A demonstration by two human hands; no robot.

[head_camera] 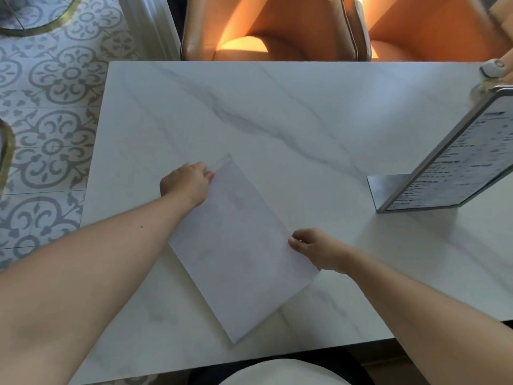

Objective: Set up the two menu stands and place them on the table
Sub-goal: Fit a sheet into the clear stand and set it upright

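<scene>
A blank white sheet (238, 254) lies tilted on the white marble table (277, 112), its far end seeming to sit in a clear sleeve. My left hand (188, 184) pinches the sheet's upper left edge. My right hand (316, 248) grips its right edge. At the right of the table stands one menu stand (455, 162), upright on a metal base, holding a printed menu.
Two orange chairs (277, 29) stand behind the table's far edge. A small white device (492, 68) sits at the far right corner. Patterned floor tiles (55, 107) lie to the left. A white round seat (280, 373) shows below the near edge.
</scene>
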